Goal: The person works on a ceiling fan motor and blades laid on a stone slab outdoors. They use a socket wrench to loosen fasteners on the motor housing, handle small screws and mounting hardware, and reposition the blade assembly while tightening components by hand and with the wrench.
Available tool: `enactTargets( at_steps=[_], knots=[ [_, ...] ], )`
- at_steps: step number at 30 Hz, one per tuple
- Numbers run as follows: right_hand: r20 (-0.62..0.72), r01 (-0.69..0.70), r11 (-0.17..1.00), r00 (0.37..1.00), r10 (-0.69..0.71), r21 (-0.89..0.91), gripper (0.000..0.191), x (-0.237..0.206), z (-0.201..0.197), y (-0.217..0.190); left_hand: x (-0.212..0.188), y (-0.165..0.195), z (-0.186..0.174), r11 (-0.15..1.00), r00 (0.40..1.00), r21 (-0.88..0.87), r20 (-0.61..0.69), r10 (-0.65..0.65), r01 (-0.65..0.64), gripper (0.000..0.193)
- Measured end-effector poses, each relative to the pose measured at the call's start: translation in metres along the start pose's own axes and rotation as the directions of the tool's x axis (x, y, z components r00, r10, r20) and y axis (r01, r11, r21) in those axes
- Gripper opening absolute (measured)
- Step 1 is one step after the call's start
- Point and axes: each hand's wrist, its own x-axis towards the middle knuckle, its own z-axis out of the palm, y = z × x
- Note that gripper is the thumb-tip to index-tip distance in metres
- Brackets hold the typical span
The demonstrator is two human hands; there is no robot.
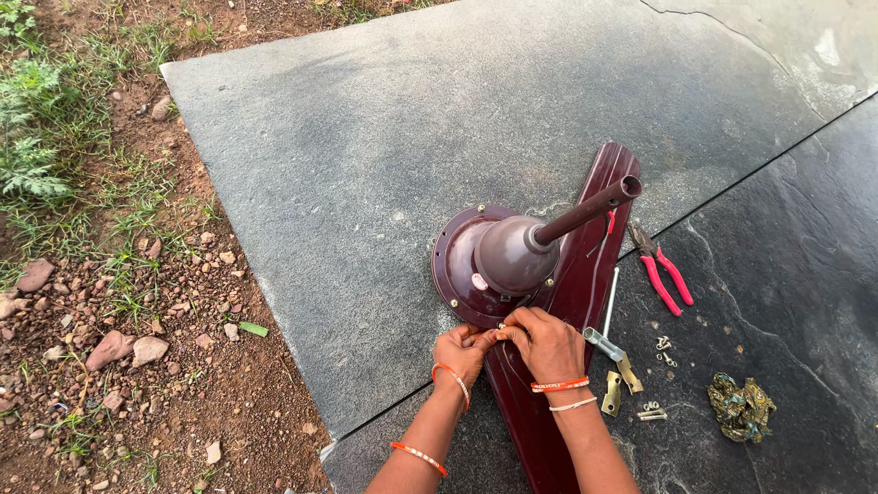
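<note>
Two hands meet at the near rim of a maroon ceiling fan motor (476,265) that rests on a grey stone slab (384,137), its downrod (590,209) angling up to the right and its cup-shaped canopy (514,254) slid down against the housing. Left hand (460,354) and right hand (546,342) are pressed together, fingertips pinched on something small and pale right where a maroon fan blade (576,302) joins the motor; what they grip is too small to identify, most likely a screw or nut. The blade runs under the motor, one end pointing away, the other toward the person. For this kind of fastening, it seems wise to keep the blade hole lined up squarely with the motor's mount and start the thread by fingers before any tool, so nothing cross-threads. Red-handled pliers (663,274) lie on the slab to the right, with small brass brackets (620,380), loose screws (651,413) and a crumpled rag (741,406) near them. Bare soil and stones border the slab on the left.
</note>
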Motion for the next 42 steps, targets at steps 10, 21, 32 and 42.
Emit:
enactTargets(
  at_steps=[10, 21, 32, 42],
  knots=[
    [0.041, -0.119, 0.977, 0.993, 0.113, 0.176, 0.017, -0.001, 0.002, 0.004, -0.001, -0.001, 0.000, 1.000, 1.000, -0.001, -0.005, 0.026, -0.026, 0.021],
    [0.006, -0.137, 0.960, 0.990, 0.140, 0.245, 0.021, -0.002, -0.002, 0.012, -0.001, 0.001, 0.000, 0.997, 0.999, 0.081, -0.033, 0.005, -0.002, 0.026],
    [0.008, -0.095, 0.964, 0.995, 0.096, 0.248, 0.019, -0.002, -0.005, 0.007, -0.001, -0.001, -0.003, 0.986, 0.998, 0.161, -0.064, -0.025, 0.035, 0.023],
    [-0.020, -0.102, 0.953, 0.993, 0.113, 0.286, 0.018, -0.006, 0.002, 0.007, -0.002, -0.001, -0.003, 0.988, 0.998, 0.148, -0.057, -0.027, 0.035, 0.023]
  ],
)
